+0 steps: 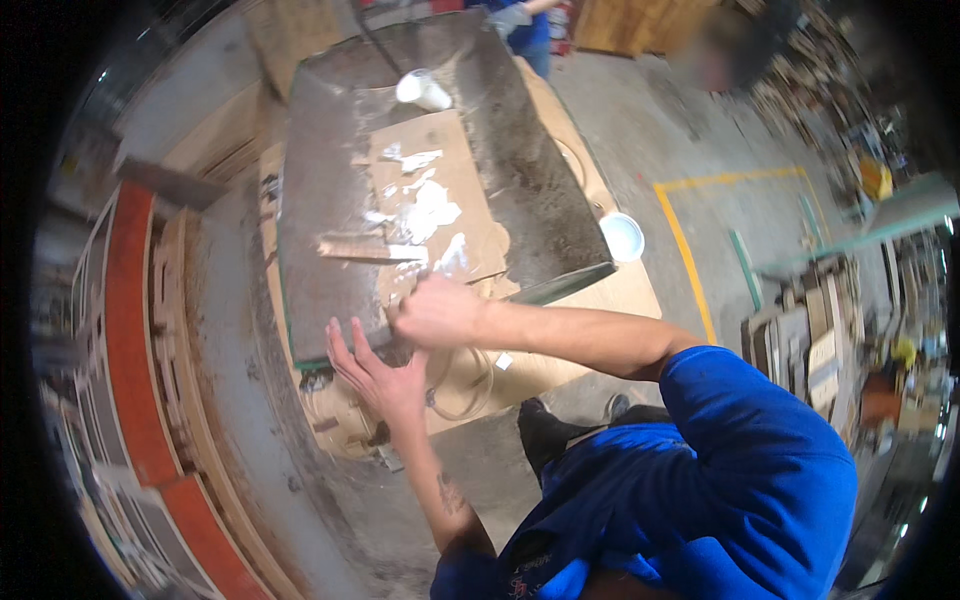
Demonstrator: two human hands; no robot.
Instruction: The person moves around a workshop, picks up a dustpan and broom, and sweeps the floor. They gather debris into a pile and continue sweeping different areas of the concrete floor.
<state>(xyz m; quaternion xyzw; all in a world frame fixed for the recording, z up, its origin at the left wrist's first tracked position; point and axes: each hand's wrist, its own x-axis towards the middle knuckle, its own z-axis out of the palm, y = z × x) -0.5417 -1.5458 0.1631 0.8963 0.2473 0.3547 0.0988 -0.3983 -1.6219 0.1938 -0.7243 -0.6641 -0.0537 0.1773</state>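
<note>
A dark, shallow trough [335, 165] sits on the plywood counter [622, 290], its near edge toward the person and both hands working at that edge. The left hand [385, 380] is spread, fingers fanned over the near-left part of the rim, thumb pointing toward the other hand. The right hand [438, 312] lies just beside it, blurred, its fingers curled in; whether it pinches something cannot be told. Inside the trough, a cardboard sheet [470, 165] reaches toward the near edge, bearing smears of white paste [430, 210], with a wooden strip [352, 248] across its left border. Beyond the sheet, a white cup [424, 92] lies tilted near the far end. The trough's long sides rise as walls, leaving bare inner surface to the left of the sheet. Outside the near-right corner, a round white tub [624, 238] stands close by the counter's edge. A coiled hose [468, 388] lies below the near edge. On the right, concrete floor [645, 190] opens out to a yellow line [685, 265]; on the left, a narrower strip separates the counter from an orange-red rail [135, 330]. At the far end is a co-worker's gloved hand [510, 18].
</note>
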